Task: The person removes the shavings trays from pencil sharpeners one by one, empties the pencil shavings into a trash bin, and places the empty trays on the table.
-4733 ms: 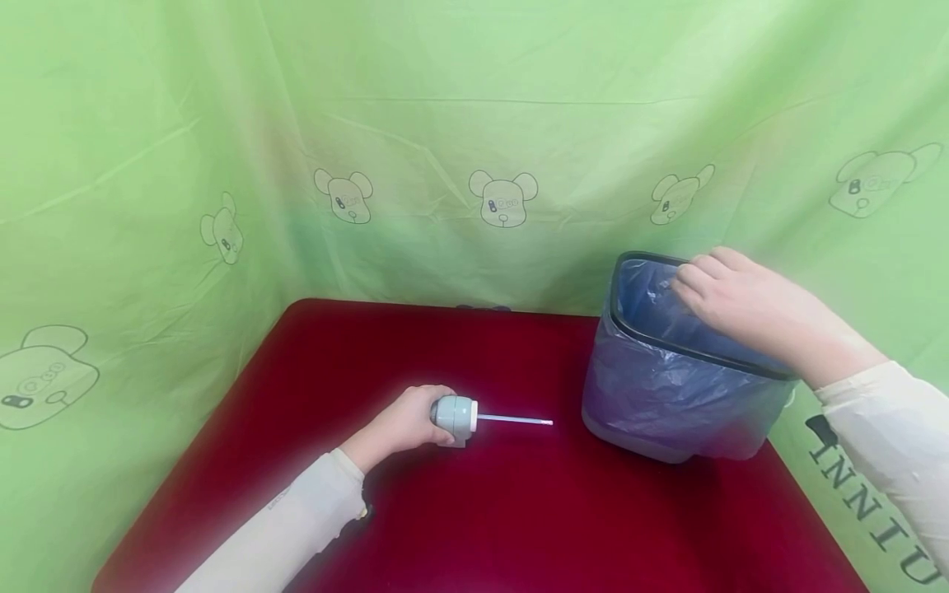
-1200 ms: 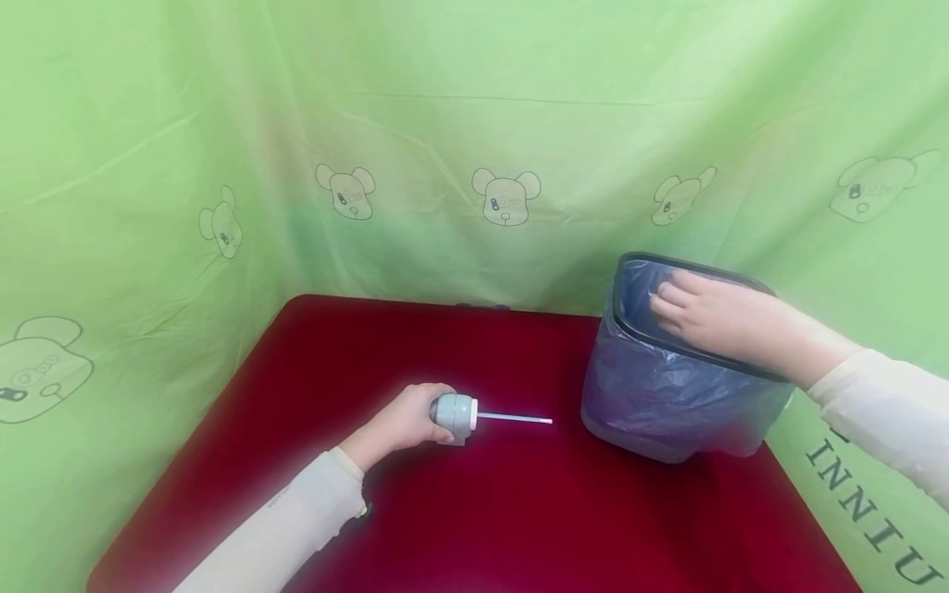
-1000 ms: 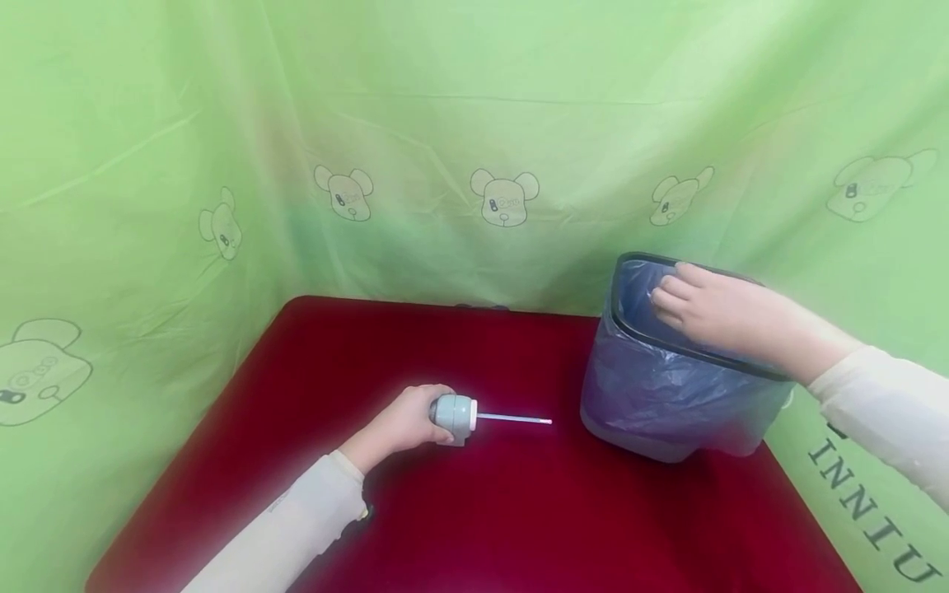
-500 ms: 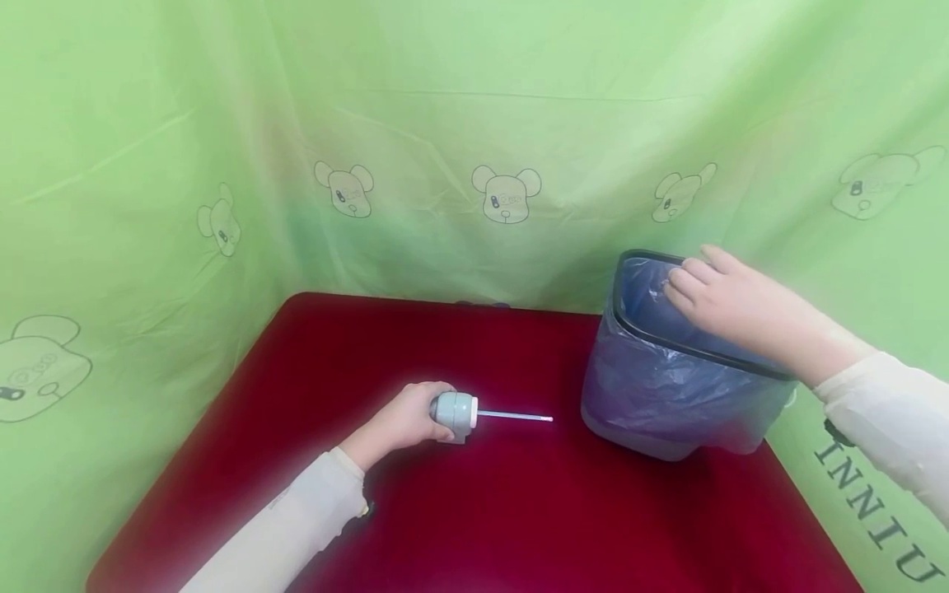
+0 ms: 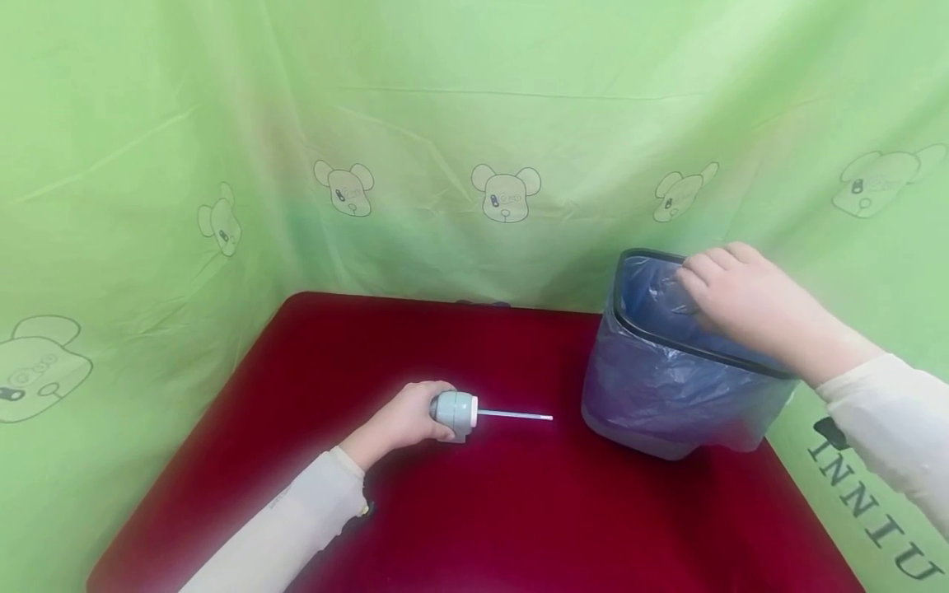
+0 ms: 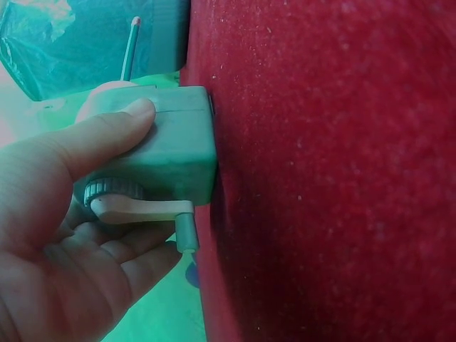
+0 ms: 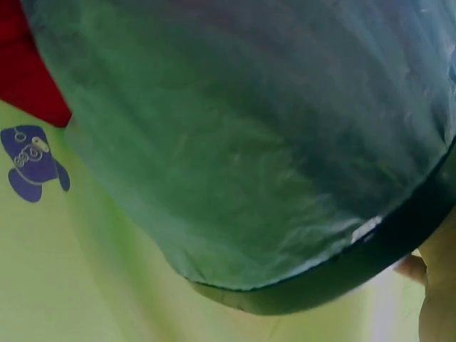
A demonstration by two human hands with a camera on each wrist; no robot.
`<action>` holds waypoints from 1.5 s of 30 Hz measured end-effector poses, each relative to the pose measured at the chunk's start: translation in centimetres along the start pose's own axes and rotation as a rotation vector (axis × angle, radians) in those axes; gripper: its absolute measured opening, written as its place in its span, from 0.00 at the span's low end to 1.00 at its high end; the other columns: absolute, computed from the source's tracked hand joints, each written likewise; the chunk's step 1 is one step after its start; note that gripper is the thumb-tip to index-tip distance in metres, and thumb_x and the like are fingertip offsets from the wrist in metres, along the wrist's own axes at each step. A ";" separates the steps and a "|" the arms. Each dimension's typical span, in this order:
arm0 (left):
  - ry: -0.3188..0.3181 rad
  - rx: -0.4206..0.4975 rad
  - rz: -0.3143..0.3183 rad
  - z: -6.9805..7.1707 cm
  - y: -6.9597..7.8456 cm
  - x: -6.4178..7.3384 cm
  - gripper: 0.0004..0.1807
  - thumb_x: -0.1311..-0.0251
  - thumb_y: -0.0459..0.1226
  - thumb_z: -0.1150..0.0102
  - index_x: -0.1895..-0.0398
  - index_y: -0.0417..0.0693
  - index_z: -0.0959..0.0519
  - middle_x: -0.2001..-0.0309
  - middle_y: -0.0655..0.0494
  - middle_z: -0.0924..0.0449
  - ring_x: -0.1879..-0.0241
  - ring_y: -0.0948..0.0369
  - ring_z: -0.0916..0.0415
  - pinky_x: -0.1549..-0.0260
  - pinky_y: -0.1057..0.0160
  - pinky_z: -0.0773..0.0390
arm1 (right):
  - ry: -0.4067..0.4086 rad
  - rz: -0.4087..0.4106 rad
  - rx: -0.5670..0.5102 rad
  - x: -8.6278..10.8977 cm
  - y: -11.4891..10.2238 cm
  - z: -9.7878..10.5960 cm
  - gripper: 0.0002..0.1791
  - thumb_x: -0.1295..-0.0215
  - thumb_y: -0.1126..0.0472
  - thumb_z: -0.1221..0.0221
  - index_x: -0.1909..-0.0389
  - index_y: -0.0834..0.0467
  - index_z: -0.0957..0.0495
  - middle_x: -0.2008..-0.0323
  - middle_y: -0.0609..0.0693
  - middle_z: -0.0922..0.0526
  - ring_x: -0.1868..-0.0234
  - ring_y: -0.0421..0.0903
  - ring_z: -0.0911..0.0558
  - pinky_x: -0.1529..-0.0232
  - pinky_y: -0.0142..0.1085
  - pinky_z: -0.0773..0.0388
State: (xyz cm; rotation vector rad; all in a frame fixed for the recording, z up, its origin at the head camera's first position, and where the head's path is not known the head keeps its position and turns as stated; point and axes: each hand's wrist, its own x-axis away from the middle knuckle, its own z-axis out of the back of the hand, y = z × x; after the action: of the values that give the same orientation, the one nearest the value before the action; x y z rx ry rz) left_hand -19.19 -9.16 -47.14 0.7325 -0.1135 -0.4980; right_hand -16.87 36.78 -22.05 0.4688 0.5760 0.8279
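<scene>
Near the middle of the red table, my left hand grips a grey-green pencil sharpener, thumb on one side. A pencil sticks out of its pale front, pointing right. The left wrist view shows its crank handle by my fingers. On the right stands a trash bin with a translucent bag folded over its black rim. My right hand is over the bin's mouth with fingers bent downward. Their tips are hidden, so whether they hold anything does not show.
A red cloth covers the table. Green curtains printed with bear heads hang close behind and on both sides. The bin stands near the table's right edge, a short way beyond the pencil's end.
My right hand dipped lower and leftward into the bin's mouth about a second ago, then rose back up to the right. My left hand, the sharpener and the pencil stay in place.
</scene>
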 end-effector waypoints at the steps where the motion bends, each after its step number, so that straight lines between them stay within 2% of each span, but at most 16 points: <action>1: 0.000 -0.001 0.002 0.0 0.0 0.0 0.37 0.57 0.41 0.16 0.40 0.51 0.21 0.52 0.59 0.17 0.57 0.59 0.21 0.52 0.53 0.18 | -0.003 -0.025 -0.019 0.0 0.0 0.0 0.31 0.58 0.61 0.26 0.52 0.70 0.23 0.56 0.65 0.20 0.54 0.65 0.21 0.49 0.59 0.28; 3: 0.001 -0.002 0.005 0.0 0.0 0.0 0.36 0.57 0.40 0.16 0.40 0.51 0.21 0.52 0.59 0.17 0.57 0.59 0.21 0.52 0.52 0.18 | -0.015 -0.070 -0.051 0.0 0.0 0.0 0.34 0.62 0.59 0.22 0.53 0.68 0.24 0.56 0.65 0.20 0.53 0.66 0.21 0.46 0.60 0.29; 8: -0.007 -0.004 0.005 0.0 0.0 0.1 0.36 0.57 0.41 0.16 0.41 0.51 0.21 0.53 0.59 0.17 0.58 0.59 0.21 0.53 0.53 0.18 | -0.062 -0.146 -0.086 0.3 -0.2 0.0 0.37 0.64 0.56 0.19 0.52 0.67 0.23 0.54 0.66 0.19 0.50 0.66 0.22 0.42 0.63 0.31; 16: -0.007 -0.007 0.007 0.2 -0.1 0.3 0.36 0.57 0.41 0.16 0.41 0.51 0.21 0.53 0.59 0.17 0.58 0.59 0.22 0.53 0.53 0.18 | -0.141 -0.306 -0.146 0.1 -0.1 0.0 0.38 0.57 0.53 0.21 0.48 0.71 0.23 0.53 0.68 0.19 0.51 0.68 0.21 0.46 0.66 0.30; 26: -0.004 -0.009 0.003 0.2 0.0 0.4 0.36 0.57 0.41 0.16 0.41 0.51 0.21 0.53 0.59 0.16 0.58 0.60 0.22 0.54 0.54 0.18 | -0.209 -0.518 -0.285 0.1 -0.1 -0.2 0.35 0.49 0.51 0.25 0.45 0.68 0.22 0.52 0.68 0.18 0.52 0.66 0.20 0.51 0.64 0.27; 30: -0.004 -0.006 0.000 0.2 0.0 0.5 0.36 0.57 0.41 0.16 0.41 0.51 0.21 0.53 0.59 0.16 0.59 0.60 0.22 0.53 0.53 0.18 | -0.220 -0.598 -0.353 0.3 -0.3 -0.2 0.35 0.45 0.49 0.26 0.42 0.67 0.23 0.50 0.67 0.18 0.51 0.67 0.20 0.50 0.65 0.28; 37: -0.006 -0.007 0.007 0.1 0.1 0.6 0.37 0.57 0.41 0.16 0.40 0.51 0.21 0.53 0.59 0.16 0.58 0.60 0.22 0.52 0.53 0.18 | -0.215 -0.679 -0.449 0.5 -0.8 0.5 0.36 0.40 0.45 0.30 0.39 0.66 0.24 0.48 0.66 0.19 0.49 0.64 0.21 0.51 0.64 0.27; 45: -0.004 -0.003 0.011 0.3 0.2 0.6 0.37 0.57 0.41 0.16 0.40 0.51 0.21 0.52 0.58 0.16 0.58 0.59 0.21 0.52 0.53 0.18 | -0.248 -0.755 -0.578 0.4 -1.0 0.9 0.42 0.38 0.39 0.32 0.36 0.68 0.27 0.44 0.68 0.21 0.45 0.66 0.22 0.50 0.66 0.28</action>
State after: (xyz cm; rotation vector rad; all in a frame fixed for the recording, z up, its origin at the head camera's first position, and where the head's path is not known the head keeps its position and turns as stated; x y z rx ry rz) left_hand -18.64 -9.54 -46.87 0.7278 -0.1207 -0.4893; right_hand -15.47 36.36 -22.12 -0.1842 0.2244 0.1770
